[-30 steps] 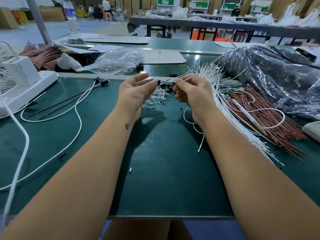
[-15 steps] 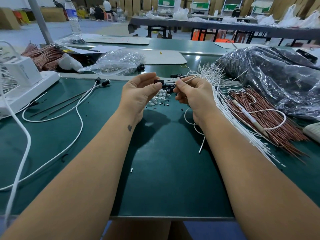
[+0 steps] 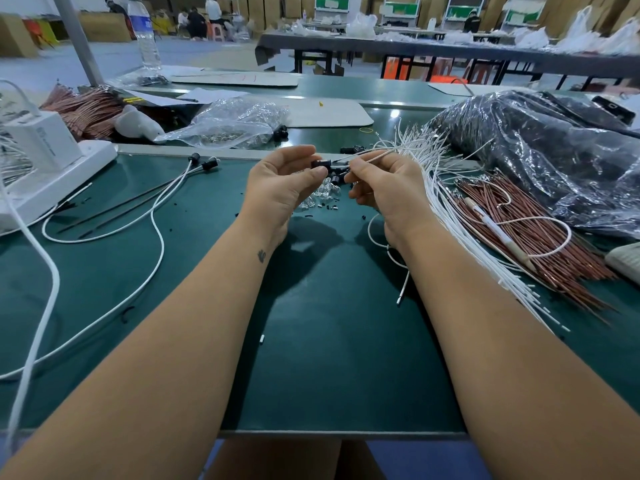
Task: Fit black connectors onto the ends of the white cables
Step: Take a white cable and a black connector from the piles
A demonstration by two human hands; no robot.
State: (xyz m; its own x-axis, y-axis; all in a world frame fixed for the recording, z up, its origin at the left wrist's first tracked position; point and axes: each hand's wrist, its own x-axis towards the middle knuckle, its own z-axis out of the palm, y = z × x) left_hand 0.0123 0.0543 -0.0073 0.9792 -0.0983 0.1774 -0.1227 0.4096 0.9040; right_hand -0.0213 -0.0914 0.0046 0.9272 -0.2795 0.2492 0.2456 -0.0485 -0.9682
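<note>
Connector [image 3: 319, 164] now at cable [image 3: 360, 157] end.

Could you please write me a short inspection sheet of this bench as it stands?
Surface: green mat, black bits scattered.
Job's things: black connector pinched by left hand; white cable pinched by right hand, tip at the connector.
Clutter: clear bag, dark bag, copper rods, clear parts.
Grippers: both hands busy.
Cables: white bundle right; two fitted cables left.
Surroundings: bottle, white box, far tables, seated people.
</note>
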